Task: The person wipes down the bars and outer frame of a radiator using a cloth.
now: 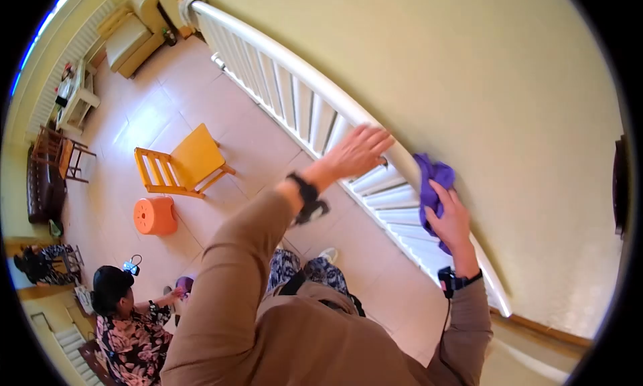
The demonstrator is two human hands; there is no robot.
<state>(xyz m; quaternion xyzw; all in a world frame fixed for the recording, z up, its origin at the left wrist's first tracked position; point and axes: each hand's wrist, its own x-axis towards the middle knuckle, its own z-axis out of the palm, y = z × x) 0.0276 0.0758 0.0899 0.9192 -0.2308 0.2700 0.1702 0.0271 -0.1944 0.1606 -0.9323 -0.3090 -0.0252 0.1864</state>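
A long white radiator (305, 84) runs along the wall in front of me. My left hand (362, 148) is at its top rail, fingers stretched out, with nothing seen in it. To the right, my right hand (450, 215) grips a crumpled purple cloth (435, 175) against the rail, thumb and fingers on the fabric. Part of the cloth hangs down over the radiator's front. Both of my wrists wear black straps with small devices.
Behind my left arm stand a yellow wooden chair (195, 159) and an orange stool (155, 216) on the tiled floor. A person (130, 326) in a flowered top is at lower left, holding something purple. Farther off are a beige armchair (127, 44) and a dark sofa (43, 185).
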